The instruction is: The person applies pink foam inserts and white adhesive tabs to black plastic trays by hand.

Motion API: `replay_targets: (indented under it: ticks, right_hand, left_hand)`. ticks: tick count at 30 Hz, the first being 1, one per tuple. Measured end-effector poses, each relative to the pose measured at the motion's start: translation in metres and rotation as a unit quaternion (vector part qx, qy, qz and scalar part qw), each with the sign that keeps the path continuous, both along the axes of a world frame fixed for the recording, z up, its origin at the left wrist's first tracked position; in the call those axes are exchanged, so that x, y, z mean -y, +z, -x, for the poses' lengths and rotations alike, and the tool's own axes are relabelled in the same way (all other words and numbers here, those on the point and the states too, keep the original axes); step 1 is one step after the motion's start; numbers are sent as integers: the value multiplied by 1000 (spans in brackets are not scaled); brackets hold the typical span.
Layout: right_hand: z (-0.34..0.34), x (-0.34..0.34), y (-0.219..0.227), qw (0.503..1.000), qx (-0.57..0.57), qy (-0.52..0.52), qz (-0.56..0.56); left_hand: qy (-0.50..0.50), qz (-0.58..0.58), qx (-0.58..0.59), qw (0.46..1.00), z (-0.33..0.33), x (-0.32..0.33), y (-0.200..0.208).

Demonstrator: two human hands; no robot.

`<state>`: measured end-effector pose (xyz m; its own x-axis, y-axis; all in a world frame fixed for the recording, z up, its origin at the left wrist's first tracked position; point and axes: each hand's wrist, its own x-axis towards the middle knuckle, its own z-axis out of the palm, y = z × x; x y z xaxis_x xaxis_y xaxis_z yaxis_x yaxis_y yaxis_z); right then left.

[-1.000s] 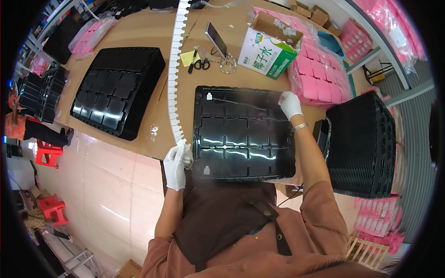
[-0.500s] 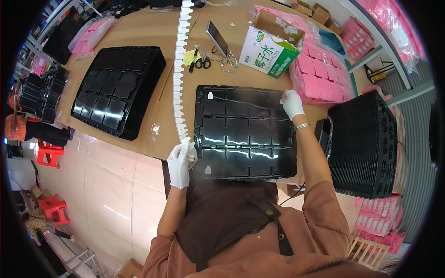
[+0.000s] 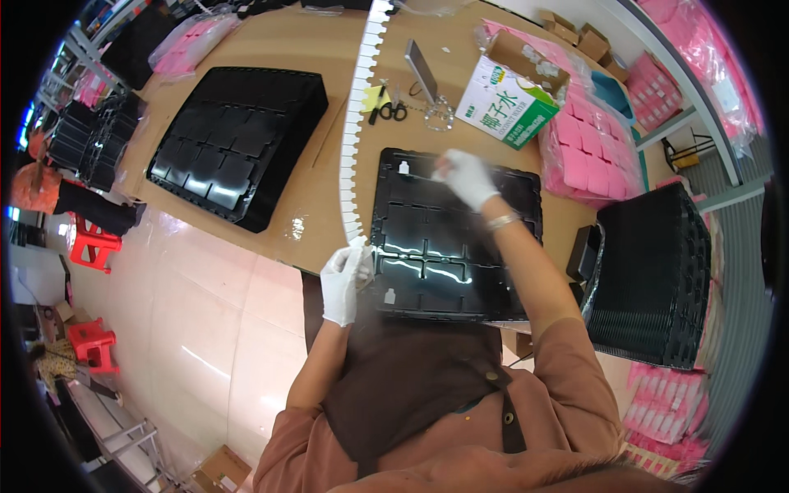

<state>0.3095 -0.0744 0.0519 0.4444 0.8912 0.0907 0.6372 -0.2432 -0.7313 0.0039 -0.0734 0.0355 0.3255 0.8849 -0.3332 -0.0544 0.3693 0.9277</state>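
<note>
Before me a shiny black plastic tray [image 3: 415,214] with raised ribs lies on the brown-covered table. Two small white stickers, an upper one [image 3: 403,168] and a lower one [image 3: 390,296], sit along its left side. My left hand [image 3: 341,286], in a white glove, pinches the near end of a long notched white sticker strip [image 3: 353,156] just off the tray's left edge. Over the upper part of the tray is my gloved right hand [image 3: 468,179]. Its fingers are smeared by motion, so whether they hold anything cannot be made out.
A stack of black trays [image 3: 653,275] stands to the right, another black stack [image 3: 238,144] at the left. Behind lie scissors [image 3: 393,112], a propped phone [image 3: 421,70], a carton [image 3: 514,94] and bagged pink pieces [image 3: 588,152]. Another person [image 3: 37,185] is at far left.
My right hand has swung from the tray's upper right corner leftward over its upper part. My left hand keeps its pinch on the strip. The whole view has shifted somewhat.
</note>
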Motion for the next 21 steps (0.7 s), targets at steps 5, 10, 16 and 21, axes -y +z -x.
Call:
replay_targets:
  ticks: [5, 10, 16, 21]
  right_hand:
    - [27, -57, -37, 982, 179, -16, 59]
    - [8, -68, -42, 992, 53, 24, 110]
    - [25, -72, -49, 990, 105, -18, 90]
    - [48, -68, -31, 983, 147, -64, 84]
  left_hand:
    - [-22, -5, 14, 1000, 8, 0, 15]
    - [7, -8, 22, 1000, 21, -4, 3]
    - [-26, 51, 36, 998, 18, -9, 9]
    - [-12, 31, 31, 999, 21, -6, 1]
